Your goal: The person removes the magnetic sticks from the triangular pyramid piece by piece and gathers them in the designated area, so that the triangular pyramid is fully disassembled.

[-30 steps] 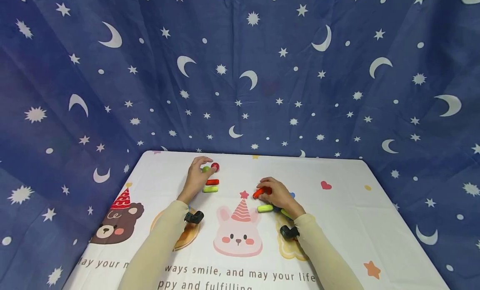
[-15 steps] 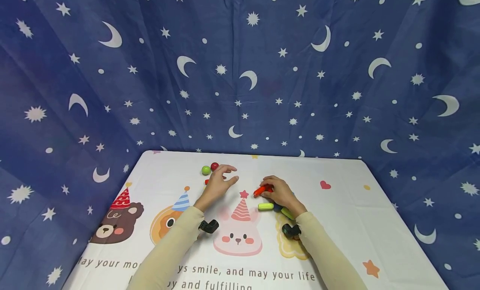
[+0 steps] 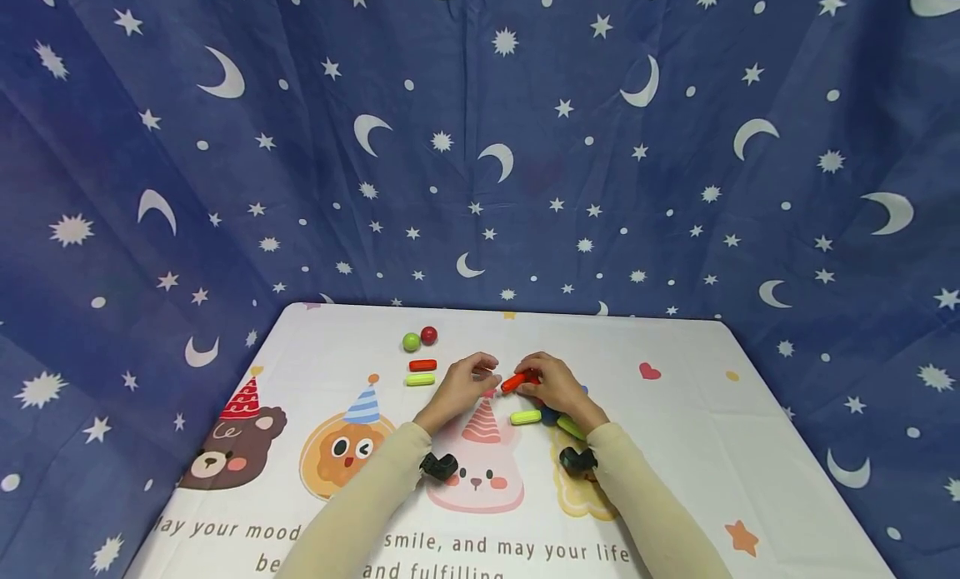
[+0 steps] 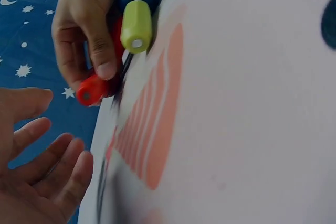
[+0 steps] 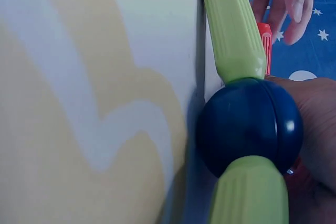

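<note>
While my right hand (image 3: 557,386) pins the red plastic rod (image 3: 516,382) between thumb & fingers, the rod's free end sticks out leftward, prob. so sth can meet it there. It's part of a small assembly: a dark blue plastic ball (image 5: 249,127) w/ two lime-green plastic rods (image 5: 233,30) coming off it, all lying on the white cartoon-print tablecloth (image 3: 675,446) right under that hand. Right wrist is low, palm over the cluster, fingers curled round the red piece.

My left hand (image 3: 463,384) sits just beside the rod's tip, not touching as far as I can tell; fingers loosely spread & relaxed, nothing in it, forearm angled in from lower left.

Farther back-left, well apart from both hands: a green ball (image 3: 411,341) touching a red ball (image 3: 429,336), plus a spare red rod (image 3: 422,365) & spare green rod (image 3: 420,380) lying parallel, parked as stock I'd guess.
</note>
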A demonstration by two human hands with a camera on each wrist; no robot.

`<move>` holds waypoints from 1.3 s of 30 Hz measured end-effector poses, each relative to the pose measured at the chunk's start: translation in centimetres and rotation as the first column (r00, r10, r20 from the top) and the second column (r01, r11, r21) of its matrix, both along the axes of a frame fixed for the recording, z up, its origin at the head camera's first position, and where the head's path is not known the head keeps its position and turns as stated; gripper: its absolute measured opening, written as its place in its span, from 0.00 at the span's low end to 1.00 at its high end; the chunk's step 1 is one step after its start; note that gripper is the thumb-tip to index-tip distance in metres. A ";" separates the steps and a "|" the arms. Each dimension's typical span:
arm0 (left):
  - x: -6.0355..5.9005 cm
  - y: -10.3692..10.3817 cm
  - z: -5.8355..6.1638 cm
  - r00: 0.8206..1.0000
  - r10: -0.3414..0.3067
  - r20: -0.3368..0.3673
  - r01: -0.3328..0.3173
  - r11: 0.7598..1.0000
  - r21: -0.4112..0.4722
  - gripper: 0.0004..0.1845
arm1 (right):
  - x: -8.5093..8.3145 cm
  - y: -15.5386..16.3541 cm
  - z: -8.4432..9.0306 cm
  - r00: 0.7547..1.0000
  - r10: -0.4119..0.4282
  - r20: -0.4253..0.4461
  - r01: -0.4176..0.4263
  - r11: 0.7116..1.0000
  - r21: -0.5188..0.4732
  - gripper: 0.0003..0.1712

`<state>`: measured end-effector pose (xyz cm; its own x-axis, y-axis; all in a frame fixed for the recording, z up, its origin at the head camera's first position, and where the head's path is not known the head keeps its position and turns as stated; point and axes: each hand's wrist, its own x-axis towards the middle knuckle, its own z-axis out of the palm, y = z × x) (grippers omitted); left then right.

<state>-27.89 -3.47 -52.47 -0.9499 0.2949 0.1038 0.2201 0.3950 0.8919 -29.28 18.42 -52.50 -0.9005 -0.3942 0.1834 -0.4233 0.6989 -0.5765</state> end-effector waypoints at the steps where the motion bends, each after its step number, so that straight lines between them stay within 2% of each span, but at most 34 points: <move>1: 0.0 0.1 -0.2 1.000 -0.005 0.007 0.005 1.000 0.004 0.19 | 0.0 -0.1 0.0 1.000 0.000 0.002 0.000 1.000 -0.003 0.15; 8: -0.5 0.7 -1.2 0.997 -0.042 0.063 0.041 0.999 0.028 0.18 | 0.0 -0.2 -0.2 1.000 -0.021 0.007 0.021 1.000 -0.010 0.19; 12: -0.5 1.1 -1.3 0.995 -0.047 0.086 0.045 0.999 0.024 0.17 | 0.0 -0.3 -0.3 0.999 -0.032 0.014 0.032 0.999 -0.011 0.19; 18: -0.6 1.7 -1.1 0.997 -0.046 0.059 0.046 0.999 -0.010 0.16 | -0.1 -0.3 -0.1 0.999 -0.038 0.024 0.038 0.999 -0.024 0.20; 24: -0.7 2.0 -1.3 0.998 -0.028 0.056 0.029 0.999 -0.025 0.14 | 0.0 -0.2 0.2 0.992 -0.107 0.064 0.110 0.993 -0.032 0.28; 30: -1.0 2.3 -1.2 0.998 -0.022 0.063 0.024 0.999 -0.031 0.15 | 0.1 -0.1 0.5 0.976 -0.183 0.118 0.186 0.983 -0.008 0.25; 36: -1.3 2.8 -1.0 0.994 -0.027 0.105 0.032 0.998 -0.049 0.15 | 0.1 -0.1 0.7 0.976 -0.160 0.147 0.164 0.986 -0.016 0.22; 39: -1.3 2.7 -1.0 0.994 -0.021 0.103 0.028 0.997 -0.072 0.14 | 0.1 -0.1 0.8 0.977 -0.144 0.159 0.148 0.989 -0.019 0.22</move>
<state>-29.22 -0.77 -53.45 -0.9468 0.3216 -0.0158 0.1400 0.4554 0.8792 -29.20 18.31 -51.72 -0.9665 -0.2527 0.0455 -0.2208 0.7274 -0.6498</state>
